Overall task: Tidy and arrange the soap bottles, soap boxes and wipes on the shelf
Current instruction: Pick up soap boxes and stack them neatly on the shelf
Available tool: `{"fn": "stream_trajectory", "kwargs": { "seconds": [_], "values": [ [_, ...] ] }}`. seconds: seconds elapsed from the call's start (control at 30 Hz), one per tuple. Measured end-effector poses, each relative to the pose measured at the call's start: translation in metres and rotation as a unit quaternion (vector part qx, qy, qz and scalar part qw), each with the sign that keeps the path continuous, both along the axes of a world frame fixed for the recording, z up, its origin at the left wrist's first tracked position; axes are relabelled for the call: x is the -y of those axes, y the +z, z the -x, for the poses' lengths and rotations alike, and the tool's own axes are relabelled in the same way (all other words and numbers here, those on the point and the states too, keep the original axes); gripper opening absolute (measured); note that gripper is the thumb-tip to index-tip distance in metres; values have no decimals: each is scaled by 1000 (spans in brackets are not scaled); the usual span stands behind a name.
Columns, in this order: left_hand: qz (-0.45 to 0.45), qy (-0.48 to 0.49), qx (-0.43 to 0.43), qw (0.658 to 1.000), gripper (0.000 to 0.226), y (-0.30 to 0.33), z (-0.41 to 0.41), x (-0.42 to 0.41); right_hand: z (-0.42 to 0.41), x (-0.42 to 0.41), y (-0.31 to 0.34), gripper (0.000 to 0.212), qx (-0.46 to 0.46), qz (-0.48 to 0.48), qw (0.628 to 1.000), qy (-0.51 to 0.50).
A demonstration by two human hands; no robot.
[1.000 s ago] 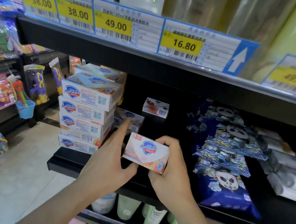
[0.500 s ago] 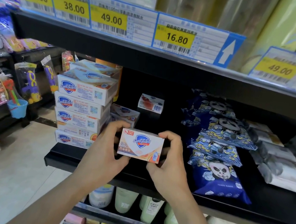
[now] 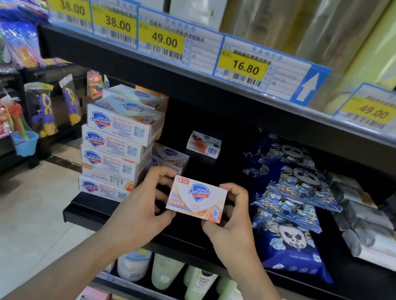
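Both hands, left hand point(image 3: 142, 206) and right hand point(image 3: 233, 221), pinch one soap box point(image 3: 196, 199) by its ends, upright above the shelf point(image 3: 128, 225) front; it seems mid-placement; next, probably setting it beside the stacked boxes point(image 3: 116, 148) at left.

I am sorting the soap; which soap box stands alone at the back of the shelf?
The small red-patterned soap box, deep on the shelf. The others sit in the left stack, or in both hands.

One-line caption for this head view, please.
Both hands, left hand and right hand, hold a soap box before the shelf.
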State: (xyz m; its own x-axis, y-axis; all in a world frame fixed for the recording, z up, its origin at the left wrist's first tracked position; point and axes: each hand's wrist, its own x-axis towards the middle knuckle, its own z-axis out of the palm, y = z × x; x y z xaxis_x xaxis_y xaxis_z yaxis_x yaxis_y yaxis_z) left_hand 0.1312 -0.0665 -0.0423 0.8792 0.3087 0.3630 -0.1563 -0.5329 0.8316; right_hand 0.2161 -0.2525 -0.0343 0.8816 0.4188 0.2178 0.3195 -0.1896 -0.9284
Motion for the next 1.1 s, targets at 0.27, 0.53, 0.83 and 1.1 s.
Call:
{"fn": "stream_trajectory", "kwargs": {
  "seconds": [0.27,0.53,0.83,1.1],
  "values": [
    [6,-1,-9,1000,75,-1,1,-1,-1,1,-1,76,-8,-18,1000,1],
    [-4,3,-23,1000,73,0,1,1,-1,2,-2,75,-21,-23,1000,-6],
    [-20,4,-18,1000,77,0,3,3,-2,1,-2,76,-35,-39,999,-11],
    [-75,13,-12,997,96,-1,3,4,-2,1,-3,71,-33,-52,998,-3]
  ]
}}
